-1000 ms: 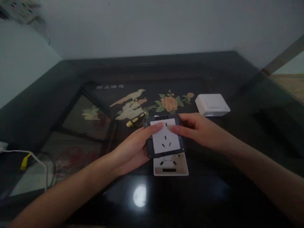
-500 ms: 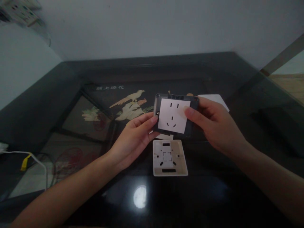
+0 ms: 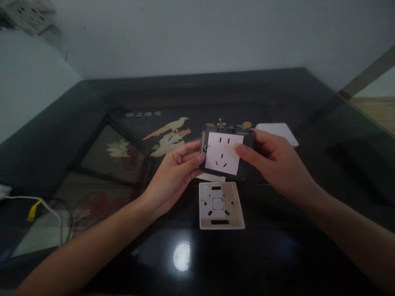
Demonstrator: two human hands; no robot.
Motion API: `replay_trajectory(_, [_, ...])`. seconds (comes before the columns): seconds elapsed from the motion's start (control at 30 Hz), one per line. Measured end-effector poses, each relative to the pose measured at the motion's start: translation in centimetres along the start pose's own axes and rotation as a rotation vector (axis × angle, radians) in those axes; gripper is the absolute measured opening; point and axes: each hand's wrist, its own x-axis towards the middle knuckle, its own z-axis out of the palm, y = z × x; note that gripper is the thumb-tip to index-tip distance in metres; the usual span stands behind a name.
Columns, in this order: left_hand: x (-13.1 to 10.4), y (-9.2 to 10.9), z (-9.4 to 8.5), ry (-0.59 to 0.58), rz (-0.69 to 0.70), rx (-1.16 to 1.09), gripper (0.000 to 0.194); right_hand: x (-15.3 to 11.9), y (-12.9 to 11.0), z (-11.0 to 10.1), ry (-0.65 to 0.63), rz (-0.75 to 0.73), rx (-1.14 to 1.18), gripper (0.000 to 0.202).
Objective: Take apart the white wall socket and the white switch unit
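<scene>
Between my two hands is a wall socket point(image 3: 224, 162) with a white slotted face set in a dark frame; it is tilted towards me above the table. My left hand point(image 3: 174, 174) pinches its left edge, the thumb near a small screw. At the right edge, my right hand point(image 3: 276, 160) grips it with the thumb pressed on the white face and the fingers behind. Just below lies a white square back box point(image 3: 202, 213), open side up, with slots and holes in its base. A white strip-like piece point(image 3: 212, 177) shows partly from beneath the socket.
A white plate point(image 3: 277, 130) lies behind my right hand. The dark glossy table point(image 3: 259, 263) has a bird picture inlaid. At left runs a white cable point(image 3: 51, 211) with a yellow tag point(image 3: 33, 210). A dark flat object point(image 3: 361, 168) sits at right. A power strip point(image 3: 27, 16) is at upper left.
Both hands have brought the socket slightly down and to the left, tipping it a little. The back box stays in place on the table.
</scene>
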Motion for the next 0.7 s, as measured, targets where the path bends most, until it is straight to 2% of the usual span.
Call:
replay_trajectory(0.17, [-0.15,-0.07,-0.16,0.013,0.165,0.121,0.04,0.04,0.03,0.04,0.005,0.011,-0.018,0.017])
replay_trajectory(0.27, [-0.26,0.1,-0.14,0.032,0.247,0.205,0.033,0.05,0.02,0.12,0.001,0.011,-0.032,0.016])
replay_trajectory(0.4, [-0.25,0.36,-0.05,0.036,0.27,0.273,0.021,-0.05,-0.05,0.2,-0.006,0.006,-0.05,0.013])
replay_trajectory(0.53, [-0.05,0.42,-0.18,0.031,0.291,0.359,0.017,-0.25,-0.14,0.28,-0.034,-0.006,-0.07,0.011])
replay_trajectory(0.7, [0.15,0.24,-0.62,0.065,0.374,0.501,0.013,-0.26,-0.26,0.34,-0.041,-0.035,-0.192,0.02])
